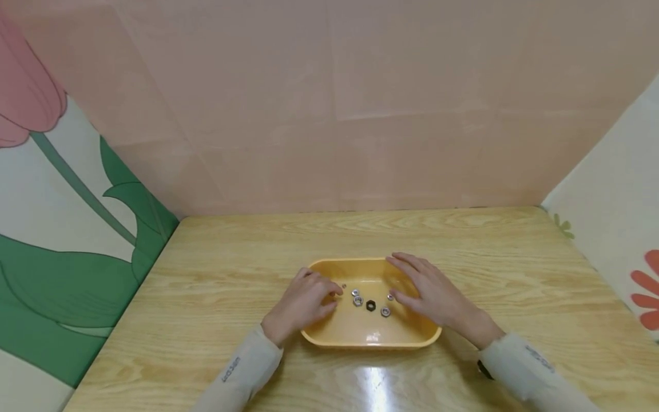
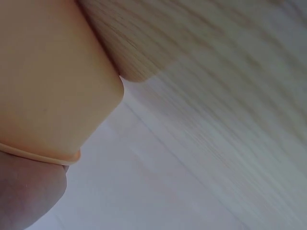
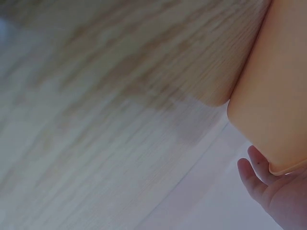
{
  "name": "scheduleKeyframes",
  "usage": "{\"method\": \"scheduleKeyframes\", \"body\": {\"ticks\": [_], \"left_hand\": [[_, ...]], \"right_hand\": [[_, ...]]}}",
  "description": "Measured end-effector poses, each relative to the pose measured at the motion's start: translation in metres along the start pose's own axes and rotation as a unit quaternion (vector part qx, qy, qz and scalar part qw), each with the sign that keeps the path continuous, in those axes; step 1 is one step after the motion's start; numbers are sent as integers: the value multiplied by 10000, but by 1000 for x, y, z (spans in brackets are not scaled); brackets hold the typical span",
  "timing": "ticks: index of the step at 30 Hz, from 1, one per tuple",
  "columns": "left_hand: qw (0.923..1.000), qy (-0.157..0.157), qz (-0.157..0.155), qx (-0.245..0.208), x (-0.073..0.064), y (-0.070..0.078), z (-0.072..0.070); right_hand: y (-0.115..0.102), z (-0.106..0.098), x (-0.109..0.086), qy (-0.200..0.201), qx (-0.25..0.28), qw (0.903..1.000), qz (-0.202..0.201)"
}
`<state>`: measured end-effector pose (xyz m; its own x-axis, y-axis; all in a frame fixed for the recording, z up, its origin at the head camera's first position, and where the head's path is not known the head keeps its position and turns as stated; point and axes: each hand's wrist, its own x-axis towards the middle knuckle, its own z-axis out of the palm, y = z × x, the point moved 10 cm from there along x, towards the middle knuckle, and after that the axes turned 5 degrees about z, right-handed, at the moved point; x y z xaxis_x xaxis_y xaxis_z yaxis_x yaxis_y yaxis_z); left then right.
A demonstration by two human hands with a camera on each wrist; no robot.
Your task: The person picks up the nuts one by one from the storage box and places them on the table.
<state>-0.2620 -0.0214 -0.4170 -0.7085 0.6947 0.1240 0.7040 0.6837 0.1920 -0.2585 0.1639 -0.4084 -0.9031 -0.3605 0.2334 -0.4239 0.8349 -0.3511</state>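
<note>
A yellow plastic tray (image 1: pixel 373 337) stands on the wooden table. Inside it lie several loose hex nuts: a black nut (image 1: pixel 370 305) in the middle, silver ones such as the silver nut (image 1: pixel 385 311) around it, and a tiny copper-coloured piece (image 1: pixel 344 285) towards the back left. My left hand (image 1: pixel 306 300) reaches over the tray's left rim, its fingers loosely bent and thumb apart from the forefinger. Over the right rim is my right hand (image 1: pixel 429 289), fingers spread, with the thumb tip beside a small silver nut (image 1: pixel 390 297). Both wrist views show mainly the tray's outer wall (image 2: pixel 53 72).
The wooden table (image 1: pixel 231 257) extends around the tray to a plain pinkish back wall (image 1: pixel 329 114). Flower-patterned panels flank it, a left panel (image 1: pixel 77 229) and a right panel (image 1: pixel 618 229). Something black (image 1: pixel 485 369) shows under the right sleeve.
</note>
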Motion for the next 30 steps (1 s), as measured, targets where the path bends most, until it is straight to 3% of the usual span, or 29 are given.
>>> {"method": "scheduleKeyframes", "body": {"ticks": [30], "left_hand": [[9988,73,277,404,3,6,-2]], "right_hand": [[-5,-4,-1,185,-54,9997,-180]]}}
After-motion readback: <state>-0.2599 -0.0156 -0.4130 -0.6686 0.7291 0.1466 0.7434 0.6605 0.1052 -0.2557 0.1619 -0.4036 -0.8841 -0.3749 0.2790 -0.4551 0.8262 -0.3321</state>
